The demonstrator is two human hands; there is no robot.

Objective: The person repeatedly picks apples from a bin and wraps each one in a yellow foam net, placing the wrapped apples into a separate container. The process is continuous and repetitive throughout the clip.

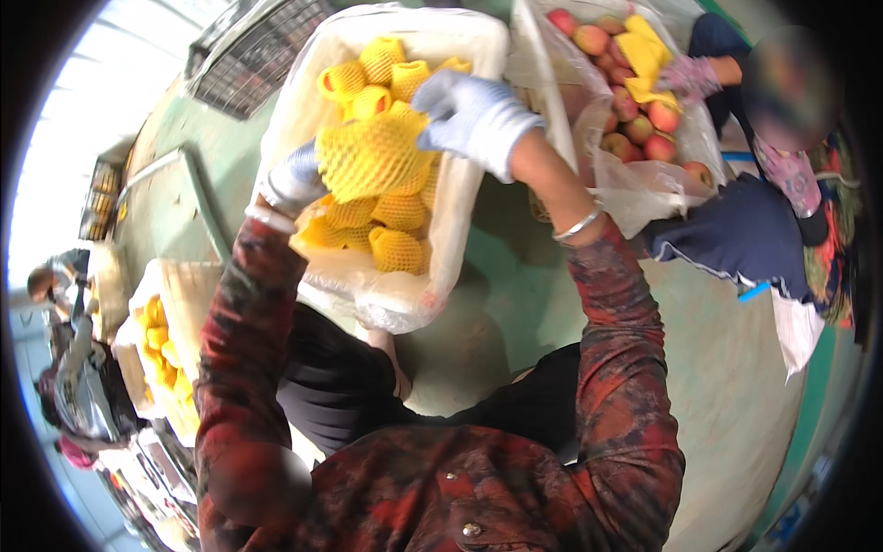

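My left hand [296,176], in a pale knit glove, grips a yellow foam net sleeve [372,155] above a white-lined crate [459,228]. The sleeve hides most of its fingers, and I cannot tell whether fruit is inside. My right hand [476,121], gloved alike, is at the sleeve's right edge with thumb and fingers curved. Whether it pinches the net is unclear. Beneath, several fruits in yellow foam nets [400,210] lie in the crate; red skin shows through the mouths of some.
At the right, a plastic-lined crate [559,83] holds bare apples [638,129]. A co-worker's gloved hand [690,79] touches yellow foam nets [645,52] there. A black plastic crate [241,65] stands upper left. Another crate [190,283] of yellow-netted items and several people are farther left.
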